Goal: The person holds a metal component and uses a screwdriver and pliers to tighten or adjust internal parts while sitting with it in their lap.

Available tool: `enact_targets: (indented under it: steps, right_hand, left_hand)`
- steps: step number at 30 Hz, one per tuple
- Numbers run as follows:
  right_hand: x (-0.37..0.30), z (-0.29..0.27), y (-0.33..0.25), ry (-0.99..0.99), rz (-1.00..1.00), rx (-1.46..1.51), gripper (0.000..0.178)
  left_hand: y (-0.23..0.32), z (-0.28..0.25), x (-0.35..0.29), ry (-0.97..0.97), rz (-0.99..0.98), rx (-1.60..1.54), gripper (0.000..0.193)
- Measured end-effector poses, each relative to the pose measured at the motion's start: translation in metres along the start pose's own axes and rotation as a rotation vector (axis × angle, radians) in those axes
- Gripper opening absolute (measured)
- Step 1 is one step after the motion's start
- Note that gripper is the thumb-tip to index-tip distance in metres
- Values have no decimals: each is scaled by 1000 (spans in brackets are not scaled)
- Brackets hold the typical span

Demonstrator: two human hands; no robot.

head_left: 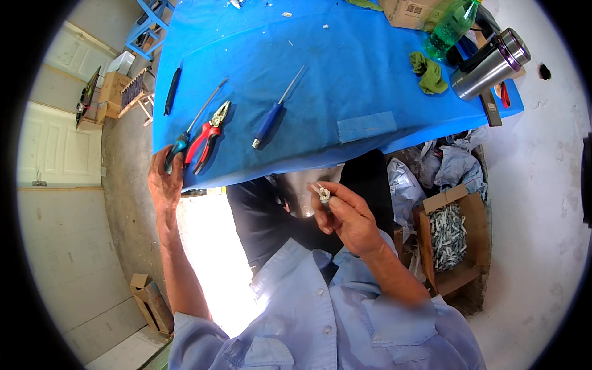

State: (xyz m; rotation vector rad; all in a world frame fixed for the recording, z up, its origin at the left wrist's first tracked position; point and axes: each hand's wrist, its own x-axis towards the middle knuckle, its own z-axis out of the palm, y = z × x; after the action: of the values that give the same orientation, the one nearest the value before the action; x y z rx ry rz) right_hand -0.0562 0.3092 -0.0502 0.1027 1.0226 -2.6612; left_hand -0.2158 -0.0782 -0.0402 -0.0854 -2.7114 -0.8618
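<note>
My left hand is at the near left edge of the table, its fingers closed on the teal and black handle of a screwdriver. The screwdriver's shaft still lies along the cloth, pointing away. Touching close by on its right are pliers with red and black handles. Above my lap, my right hand pinches a small pale part with thin prongs and a greyish base; its kind is not clear. A blue-handled screwdriver lies farther right on the table.
A blue cloth covers the table. A dark slim tool lies at its left edge. At the right stand a steel flask and a green bottle, beside a green rag. Below sits a cardboard box holding many small strips.
</note>
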Motion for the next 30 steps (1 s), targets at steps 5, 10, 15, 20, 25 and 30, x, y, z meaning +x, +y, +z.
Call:
enact_targets:
  steps: [5,10,15,20,25,30]
  right_hand:
    - [-2,0,1,35,2,-46,40]
    - [-1,-3,6,66,-36,-147,36]
    - [-1,-7,5,221,-24,-256,32]
    - [1,-2,4,265,-6,-230,28]
    - [1,-7,7,278,-37,-234,28]
    - [0,-7,6,278,-72,-212,33]
  left_hand:
    - [1,0,1,3,12,32,37]
    - [-1,0,-1,102,0,101,47]
    - [28,-9,-12,276,131,143,40]
    - [70,1,-23,197,165,155,29]
    - [95,5,-24,100,161,163,31]
    - [91,17,-26,19,181,206,30]
